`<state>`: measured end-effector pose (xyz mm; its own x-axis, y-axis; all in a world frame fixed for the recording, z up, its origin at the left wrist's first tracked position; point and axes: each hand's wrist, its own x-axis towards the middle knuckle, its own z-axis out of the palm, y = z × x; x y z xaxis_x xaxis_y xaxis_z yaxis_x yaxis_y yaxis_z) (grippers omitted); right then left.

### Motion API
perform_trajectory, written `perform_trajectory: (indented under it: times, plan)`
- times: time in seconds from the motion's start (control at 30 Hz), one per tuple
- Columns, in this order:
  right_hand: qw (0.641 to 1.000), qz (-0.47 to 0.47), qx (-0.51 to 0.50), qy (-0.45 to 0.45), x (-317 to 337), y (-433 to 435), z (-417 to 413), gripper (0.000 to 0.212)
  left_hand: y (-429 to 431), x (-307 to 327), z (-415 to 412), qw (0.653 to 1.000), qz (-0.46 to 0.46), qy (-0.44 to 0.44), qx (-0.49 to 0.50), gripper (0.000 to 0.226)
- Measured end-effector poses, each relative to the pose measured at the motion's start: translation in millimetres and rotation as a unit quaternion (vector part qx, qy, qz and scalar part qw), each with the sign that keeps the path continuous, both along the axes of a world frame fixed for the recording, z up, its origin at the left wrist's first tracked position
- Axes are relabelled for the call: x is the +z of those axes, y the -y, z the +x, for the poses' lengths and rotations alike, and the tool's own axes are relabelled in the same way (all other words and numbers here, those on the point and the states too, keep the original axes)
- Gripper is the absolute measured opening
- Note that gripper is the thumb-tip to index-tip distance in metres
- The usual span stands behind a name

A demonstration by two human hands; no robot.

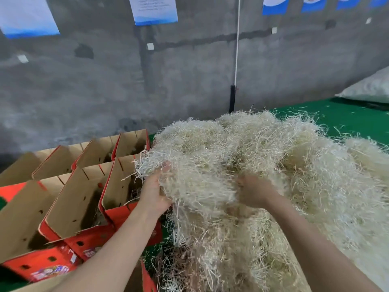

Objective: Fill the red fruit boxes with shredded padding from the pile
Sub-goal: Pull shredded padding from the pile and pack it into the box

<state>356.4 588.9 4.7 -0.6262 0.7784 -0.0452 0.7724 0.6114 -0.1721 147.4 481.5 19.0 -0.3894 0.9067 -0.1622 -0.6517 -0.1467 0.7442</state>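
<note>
left hand (154, 194): grips padding clump (195, 178)
right hand (255, 192): buried in pile (294, 165), grip unclear
red boxes (84, 207): bench (347, 116) left edge, few strands inside; filling likely just begun

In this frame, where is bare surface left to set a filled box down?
Mostly the green tabletop at far right, between the padding pile and the white sack, carrying only stray strands. The left is crowded: red boxes stand edge to edge right against the pile, with just slivers of green between.
</note>
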Motion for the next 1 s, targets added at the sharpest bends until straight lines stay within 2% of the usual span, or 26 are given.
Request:
perform_trajectory:
  times: [0.07, 0.13, 0.2, 0.27, 0.3, 0.33, 0.37, 0.4, 0.43, 0.47, 0.53, 0.67, 0.7, 0.77, 0.8, 0.83, 0.9, 0.97, 1.0]
  plan:
    - [0.994, -0.006, -0.107, -0.007, -13, -16, 20, 0.030, 2, -6, -6, 1.000, -0.004, 0.027, 0.010, 0.009]
    - [0.991, -0.045, -0.122, 0.026, -10, -20, 31, 0.033, 2, -12, -8, 0.999, -0.017, 0.039, 0.029, 0.021]
    - [0.993, -0.101, -0.053, 0.017, 10, -17, 35, 0.052, 0, -15, -8, 0.999, -0.030, 0.021, 0.040, 0.026]
    - [0.988, -0.130, 0.038, -0.073, 37, 2, 27, 0.074, -2, -13, -3, 0.999, -0.036, 0.003, 0.039, 0.017]
    - [0.983, -0.115, 0.079, -0.121, 47, 15, 17, 0.077, -4, -12, -2, 0.999, -0.029, -0.003, 0.037, 0.019]
    - [0.978, -0.093, 0.105, -0.157, 50, 29, 4, 0.074, -5, -10, 1, 0.999, -0.027, -0.012, 0.030, 0.022]
    - [0.975, -0.066, 0.121, -0.175, 45, 42, -9, 0.062, -7, -7, 4, 0.999, -0.023, -0.016, 0.027, 0.019]
    - [0.973, -0.043, 0.135, -0.181, 36, 53, -23, 0.042, -7, -3, 7, 0.999, -0.022, -0.016, 0.024, 0.014]
    - [0.976, -0.017, 0.139, -0.166, 26, 58, -32, 0.018, -7, 1, 7, 0.999, -0.020, -0.017, 0.022, 0.011]
    - [0.981, 0.013, 0.136, -0.139, 16, 59, -37, 0.012, -8, 5, 5, 1.000, -0.012, -0.020, 0.021, 0.011]
    - [0.994, 0.044, 0.094, -0.032, -3, 44, -26, 0.027, -10, 14, -3, 0.999, -0.003, -0.031, 0.045, 0.014]
    - [0.988, -0.043, -0.016, 0.150, -25, 4, 28, 0.024, -8, 23, -26, 0.994, -0.024, -0.023, 0.108, 0.020]
    - [0.982, -0.067, -0.017, 0.177, -24, 0, 37, 0.026, -8, 22, -30, 0.992, -0.035, -0.020, 0.120, 0.022]
    - [0.978, -0.105, -0.001, 0.178, -9, -3, 46, 0.015, -6, 21, -34, 0.992, -0.049, -0.019, 0.116, 0.033]
    - [0.981, -0.119, 0.007, 0.154, 4, -1, 46, 0.009, -4, 21, -33, 0.993, -0.049, -0.020, 0.106, 0.038]
    - [0.986, -0.124, 0.009, 0.107, 19, 2, 43, 0.013, -4, 21, -32, 0.994, -0.048, -0.019, 0.097, 0.039]
    - [0.995, -0.084, 0.020, -0.053, 37, 7, 29, 0.028, -3, 23, -27, 0.996, -0.044, -0.028, 0.070, 0.028]
    - [0.975, -0.029, 0.052, -0.212, 46, 15, 3, 0.059, 0, 30, -18, 0.997, -0.037, -0.044, 0.055, 0.013]
    - [0.967, -0.018, 0.063, -0.245, 49, 15, -12, 0.078, 1, 31, -13, 0.997, -0.029, -0.054, 0.046, 0.012]
